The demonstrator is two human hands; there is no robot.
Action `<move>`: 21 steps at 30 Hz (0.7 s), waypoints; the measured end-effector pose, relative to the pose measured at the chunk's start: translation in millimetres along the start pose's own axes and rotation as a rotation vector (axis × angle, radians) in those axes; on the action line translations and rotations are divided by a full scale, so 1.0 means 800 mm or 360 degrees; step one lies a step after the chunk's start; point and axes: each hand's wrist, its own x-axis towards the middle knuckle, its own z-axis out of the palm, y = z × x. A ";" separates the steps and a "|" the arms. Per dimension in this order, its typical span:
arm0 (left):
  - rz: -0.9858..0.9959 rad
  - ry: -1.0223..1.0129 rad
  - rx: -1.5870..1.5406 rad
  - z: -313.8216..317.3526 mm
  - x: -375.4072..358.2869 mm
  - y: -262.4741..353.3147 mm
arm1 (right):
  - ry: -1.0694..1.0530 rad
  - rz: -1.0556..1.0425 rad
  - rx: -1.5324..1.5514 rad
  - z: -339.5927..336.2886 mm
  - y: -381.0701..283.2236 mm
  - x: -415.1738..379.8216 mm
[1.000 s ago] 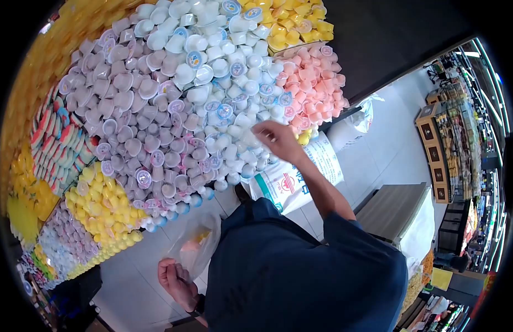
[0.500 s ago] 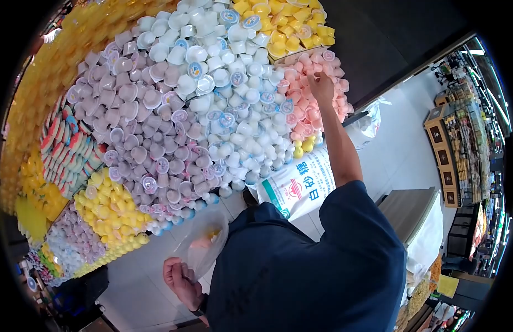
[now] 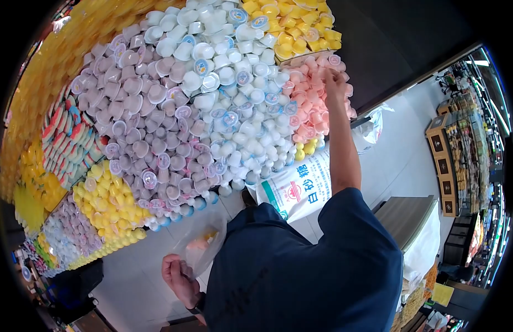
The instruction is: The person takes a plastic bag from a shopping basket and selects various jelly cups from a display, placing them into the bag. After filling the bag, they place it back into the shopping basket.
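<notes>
My left hand (image 3: 180, 281) is low on the left, its curled fingers gripping the edge of a clear plastic bag (image 3: 199, 252). Inside the bag lie a few pink and yellow pieces. My right hand (image 3: 335, 86) reaches out to the far end of the display, among the pink jelly cups (image 3: 310, 99). Its fingers are bent and drawn together against the cups; what they hold, if anything, cannot be made out. White jelly cups (image 3: 240, 133) lie left of the pink ones, and pale purple jelly cups (image 3: 140, 110) farther left.
Yellow jelly cups (image 3: 295, 27) lie behind the pink ones, beside a dark panel (image 3: 389, 44). A printed white sack (image 3: 295, 191) stands on the floor under the display edge. Right of me is a grey bin (image 3: 403, 218); stocked shelves (image 3: 461, 160) stand farther off.
My right hand has shifted slightly to the right among the pink jelly cups. My left hand still grips the plastic bag, and the view has moved a little.
</notes>
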 end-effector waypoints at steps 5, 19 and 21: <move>-0.0102 0.0079 -0.0029 0.006 -0.002 0.004 | -0.0701 0.0305 0.1491 -0.047 -0.068 -0.024; -0.0040 -0.0106 -0.0152 -0.009 -0.013 0.019 | -0.3397 -0.0238 0.0341 0.092 -0.212 -0.536; -0.0025 -0.0078 -0.0172 -0.015 -0.017 0.022 | -0.3251 -0.0650 0.0361 0.093 -0.195 -0.575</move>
